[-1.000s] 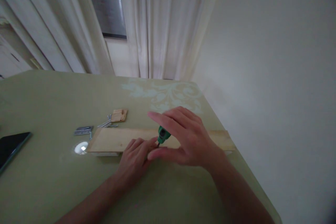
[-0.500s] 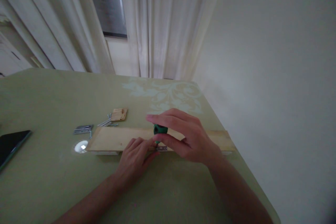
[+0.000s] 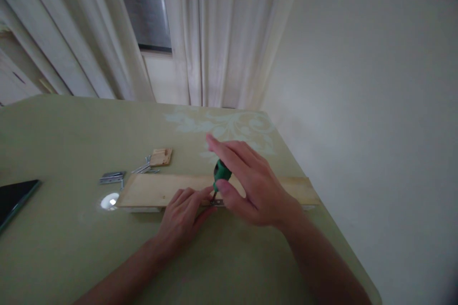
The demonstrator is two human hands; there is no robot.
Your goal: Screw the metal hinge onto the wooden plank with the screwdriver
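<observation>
Right hand point(image 3: 255, 190) gripping green screwdriver point(image 3: 221, 173), driving into hinge point(image 3: 217, 203) on plank point(image 3: 161, 189); left hand point(image 3: 184, 214) pinching hinge steady. Spare hinge point(image 3: 112, 177) and screws point(image 3: 145, 168) lying unused.

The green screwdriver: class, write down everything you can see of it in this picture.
The green screwdriver is short, with a stubby green plastic-looking handle and a thin dark shaft. It stands tilted, tip down at the near edge of the wooden board. The right hand holds its handle in a finger grip; the left hand rests beside the tip.
</observation>
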